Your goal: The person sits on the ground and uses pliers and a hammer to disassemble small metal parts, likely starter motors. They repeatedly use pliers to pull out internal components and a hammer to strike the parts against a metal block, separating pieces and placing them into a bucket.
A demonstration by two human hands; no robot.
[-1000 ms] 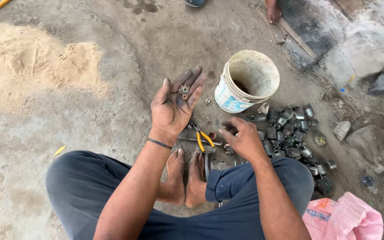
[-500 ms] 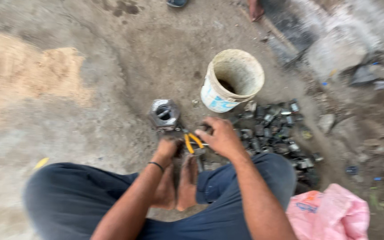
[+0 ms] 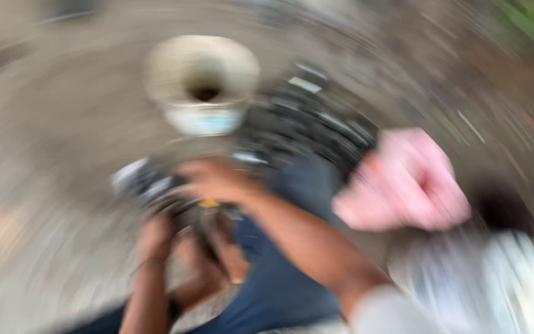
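1. Left hand (image 3: 156,232) and right hand (image 3: 214,180) meet at a blurred grey metal part (image 3: 140,179) low before the white bucket (image 3: 202,86); their grip cannot be told.
2. Part likely heavy, rigid, perhaps greasy: best held by its rim.

Heavy motion blur. Bucket (image 3: 202,83) on the ground at 12 o'clock from both hands. Pile of small metal parts (image 3: 307,127) at the bucket's 4 o'clock. Bag (image 3: 403,179) at 3 o'clock of the right hand (image 3: 214,180). Left hand (image 3: 156,232) at the right hand's 7 o'clock, just beside a blurred metal part (image 3: 140,179).
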